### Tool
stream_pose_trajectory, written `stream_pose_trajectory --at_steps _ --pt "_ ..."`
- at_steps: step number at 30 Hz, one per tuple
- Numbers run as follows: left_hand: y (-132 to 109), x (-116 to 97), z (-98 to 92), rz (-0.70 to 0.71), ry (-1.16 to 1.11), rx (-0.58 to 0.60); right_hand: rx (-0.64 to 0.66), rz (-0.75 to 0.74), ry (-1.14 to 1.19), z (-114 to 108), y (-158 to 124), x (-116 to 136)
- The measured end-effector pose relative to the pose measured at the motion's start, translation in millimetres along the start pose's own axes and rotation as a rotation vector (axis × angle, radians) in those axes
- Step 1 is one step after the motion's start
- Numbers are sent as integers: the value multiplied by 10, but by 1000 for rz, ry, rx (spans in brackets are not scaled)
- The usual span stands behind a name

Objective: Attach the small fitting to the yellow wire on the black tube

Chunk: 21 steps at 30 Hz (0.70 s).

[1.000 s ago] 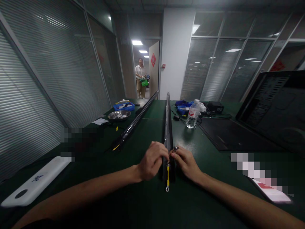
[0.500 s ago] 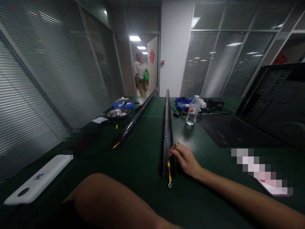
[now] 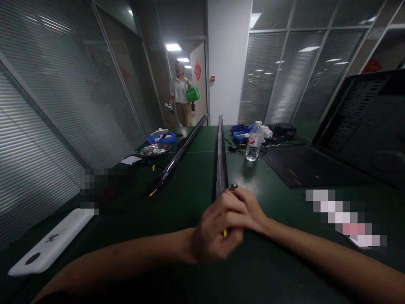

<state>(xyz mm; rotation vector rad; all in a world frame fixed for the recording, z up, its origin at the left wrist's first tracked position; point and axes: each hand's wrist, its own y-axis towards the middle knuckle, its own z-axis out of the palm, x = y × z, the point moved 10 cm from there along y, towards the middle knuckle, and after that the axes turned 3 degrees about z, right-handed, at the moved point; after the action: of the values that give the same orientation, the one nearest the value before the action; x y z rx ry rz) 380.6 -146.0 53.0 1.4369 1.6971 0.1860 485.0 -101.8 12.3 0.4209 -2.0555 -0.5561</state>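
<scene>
On the green table (image 3: 177, 185) a long black strip (image 3: 221, 169) runs away from me, its near end hidden by my hands. My left hand (image 3: 221, 223), slightly blurred, lies across that end with its fingers curled. Between its thumb and fingers shows a bit of yellow wire (image 3: 225, 233); the wire's ring end is covered. Touching it from the right is my right hand (image 3: 251, 207), closed, its fingertips mostly hidden behind the left. Above its index finger sticks out the forked metal head of what looks like a small wrench (image 3: 233, 187).
A second black strip (image 3: 177, 158) lies to the left, with a metal bowl (image 3: 155, 150) and blue tray (image 3: 161, 138) beyond. A water bottle (image 3: 253, 143), blue boxes (image 3: 242, 136) and a black mat (image 3: 303, 166) are to the right. A person (image 3: 182, 93) carries a green bag by the door.
My left hand has come up from the lower edge onto the strip's near end and covers the yellow wire. My right hand stays there. The person has come closer through the doorway.
</scene>
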Motion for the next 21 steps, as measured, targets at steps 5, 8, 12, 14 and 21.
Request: stream_pose_trajectory --at_steps 5,8,12,14,21 --pt "-54 987 -313 -283 -73 -132 -1 8 19 -1 7 4" --pt "-97 1284 -306 -395 -140 -93 -14 15 16 -6 9 -9" --pt "-80 1211 -228 -367 -95 17 -25 39 0 -6 3 -37" --pt "-68 1135 -201 -335 -65 54 -22 33 -3 -3 1 -23" --pt "-83 1166 -13 -333 -32 233 14 9 -23 30 -3 7"
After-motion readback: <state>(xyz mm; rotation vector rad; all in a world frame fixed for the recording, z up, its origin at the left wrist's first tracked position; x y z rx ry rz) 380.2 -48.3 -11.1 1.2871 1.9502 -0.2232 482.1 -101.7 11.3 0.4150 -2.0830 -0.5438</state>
